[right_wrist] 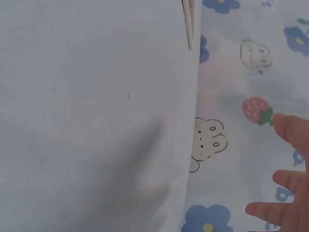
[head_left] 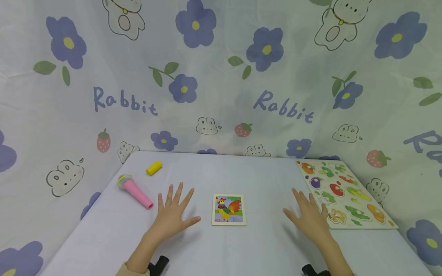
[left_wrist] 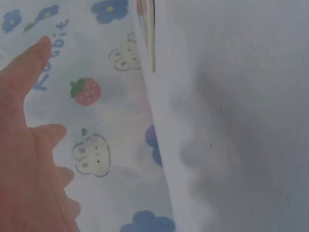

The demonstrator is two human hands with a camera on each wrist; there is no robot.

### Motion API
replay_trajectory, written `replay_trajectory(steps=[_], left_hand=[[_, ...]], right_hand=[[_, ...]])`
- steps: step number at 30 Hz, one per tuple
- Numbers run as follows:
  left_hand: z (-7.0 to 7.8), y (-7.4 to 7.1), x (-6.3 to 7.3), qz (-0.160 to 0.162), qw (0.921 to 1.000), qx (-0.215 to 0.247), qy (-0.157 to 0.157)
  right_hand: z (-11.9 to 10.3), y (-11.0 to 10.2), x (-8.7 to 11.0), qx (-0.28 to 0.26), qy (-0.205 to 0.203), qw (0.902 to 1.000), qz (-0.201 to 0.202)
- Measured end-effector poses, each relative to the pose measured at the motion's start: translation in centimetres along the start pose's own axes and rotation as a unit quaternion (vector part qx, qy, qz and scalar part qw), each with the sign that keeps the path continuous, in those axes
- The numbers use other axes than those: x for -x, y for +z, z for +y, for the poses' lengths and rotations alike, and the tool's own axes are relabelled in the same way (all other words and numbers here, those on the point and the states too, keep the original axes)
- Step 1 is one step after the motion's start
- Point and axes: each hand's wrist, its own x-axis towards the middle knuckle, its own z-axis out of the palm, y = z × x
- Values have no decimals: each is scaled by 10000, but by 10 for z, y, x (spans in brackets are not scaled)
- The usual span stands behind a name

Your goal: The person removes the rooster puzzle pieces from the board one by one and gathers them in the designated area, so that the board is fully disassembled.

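My left hand (head_left: pixel 171 218) hovers over the white table, fingers spread wide, holding nothing. To its right lies a small square rooster picture board (head_left: pixel 228 210) with a pale frame. Beyond that board my right hand (head_left: pixel 309 220) is also spread and bare, its fingertips overlapping the left edge of a vegetable puzzle board (head_left: pixel 352 195) in the head view. A pink toy microphone (head_left: pixel 138 193) with a grey head lies just left of my left fingertips. Both wrist views catch the spread fingers, with the left hand (left_wrist: pixel 29 145) and right hand (right_wrist: pixel 292 193) casting soft shadows on the cloth.
A short yellow cylinder (head_left: pixel 154 168) lies near the table's back left. Behind the table (head_left: pixel 262 249) hangs a curtain (head_left: pixel 221 103) printed with flowers, rabbits and strawberries. Black wrist-camera mounts (head_left: pixel 159 265) show at the lower edge.
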Motion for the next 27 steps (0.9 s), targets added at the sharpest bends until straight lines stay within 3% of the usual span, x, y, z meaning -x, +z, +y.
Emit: replay_trajectory(steps=[9,16,27], left_hand=[[6,11,-25,-434,9957,815,-53],[12,23,-42,-494,9866,1555,52],[20,42,-61,-1102,9675,2250,341]], right_hand=[[-17,23,-17,-664,-104,9977,-25],[-38,39,-31,-1150,-52,9931,-226],[-67,57,-48,-2122,101,9740,-786]])
